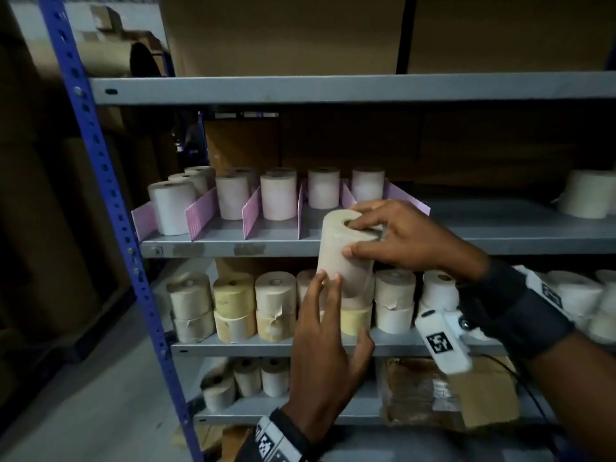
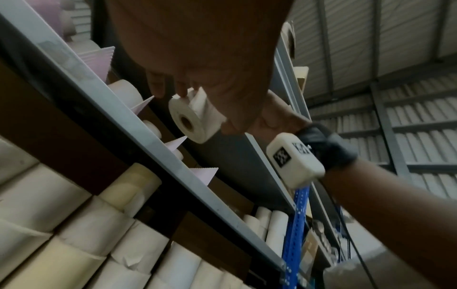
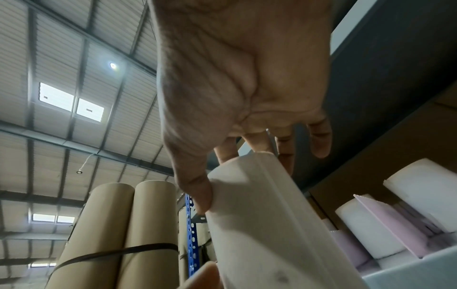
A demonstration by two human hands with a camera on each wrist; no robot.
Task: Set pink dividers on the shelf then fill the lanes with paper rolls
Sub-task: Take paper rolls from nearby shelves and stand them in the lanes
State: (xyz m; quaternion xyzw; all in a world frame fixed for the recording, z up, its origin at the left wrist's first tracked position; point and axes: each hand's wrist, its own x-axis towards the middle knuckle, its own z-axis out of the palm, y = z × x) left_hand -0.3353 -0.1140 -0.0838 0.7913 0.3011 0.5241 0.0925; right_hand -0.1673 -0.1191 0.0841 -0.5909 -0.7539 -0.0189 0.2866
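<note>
Several pink dividers point(image 1: 201, 215) stand on the grey middle shelf point(image 1: 233, 249), and white and pinkish paper rolls point(image 1: 278, 196) stand in the lanes between them. My right hand point(image 1: 353, 238) grips a beige paper roll point(image 1: 336, 258) by its top, thumb on the side and fingers over the core hole. The roll is slightly tilted at the shelf's front edge, before the right-hand lanes. My left hand point(image 1: 328, 315) reaches up from below, its straight fingertips touching the roll's lower side. The right wrist view shows the roll point(image 3: 259, 215) under my thumb point(image 3: 200, 193), beside a divider point(image 3: 388, 223).
Stacked rolls point(image 1: 275, 305) fill the shelf below, and more rolls point(image 1: 260, 375) and a crumpled cardboard pack point(image 1: 450, 391) lie on the bottom one. A blue upright point(image 1: 110, 208) bounds the left side. One roll point(image 1: 586, 195) stands far right. The upper shelf point(image 1: 333, 88) carries cardboard boxes.
</note>
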